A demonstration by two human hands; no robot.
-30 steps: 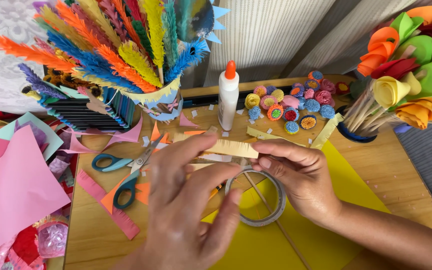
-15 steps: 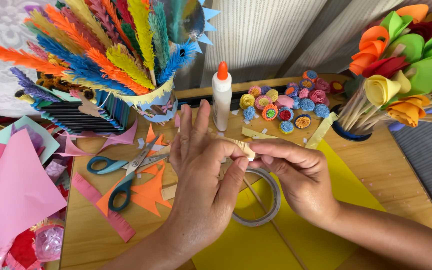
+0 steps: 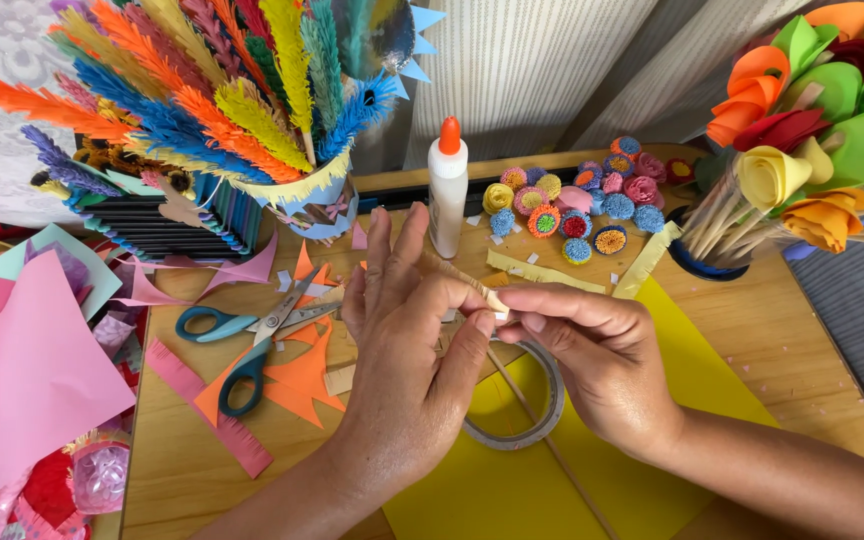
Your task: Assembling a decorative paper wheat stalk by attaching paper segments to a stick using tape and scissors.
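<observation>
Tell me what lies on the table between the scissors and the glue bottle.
In the head view, between the scissors and the glue bottle lie orange paper scraps on the wooden table; the left hand covers part of that stretch.

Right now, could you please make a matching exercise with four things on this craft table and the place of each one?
1. blue-handled metal scissors
2. white glue bottle with orange cap
3. grey tape ring
4. thin pale fringed paper strip

a. pinched between both hands
b. on yellow paper sheet
c. upright behind the hands
d. beside orange paper scraps

Pairs: 1-d, 2-c, 3-b, 4-a
</observation>
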